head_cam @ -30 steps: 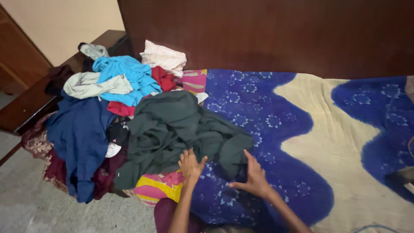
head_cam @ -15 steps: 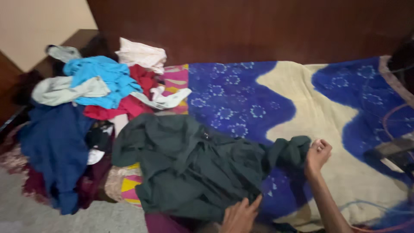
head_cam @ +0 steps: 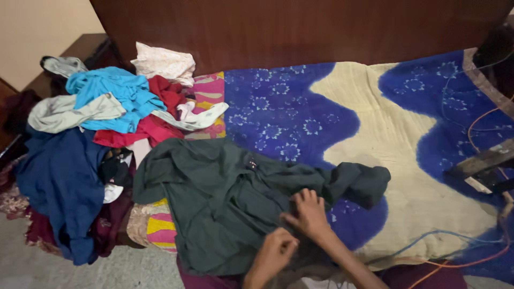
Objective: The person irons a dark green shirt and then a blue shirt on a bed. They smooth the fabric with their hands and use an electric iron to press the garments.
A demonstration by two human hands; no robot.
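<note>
left hand (head_cam: pixel 274 252): fingers curled, bunching the hem of the dark green shirt (head_cam: pixel 225 198) | right hand (head_cam: pixel 308 214): fingers spread wide, flat on shirt, just beyond left | shirt: spread on the bed (head_cam: pixel 385 134) under both hands | beyond-left of fingers: clothes pile (head_cam: pixel 107 107) | farthest: wooden headboard (head_cam: pixel 300 32)

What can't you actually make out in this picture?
Head view:
- Dark green garment: its near edge lies under the left hand and right hand.
- Dark blue garment: partly buried in the clothes pile.
- Dark object, right: cut off by the frame edge, unidentifiable.
</note>
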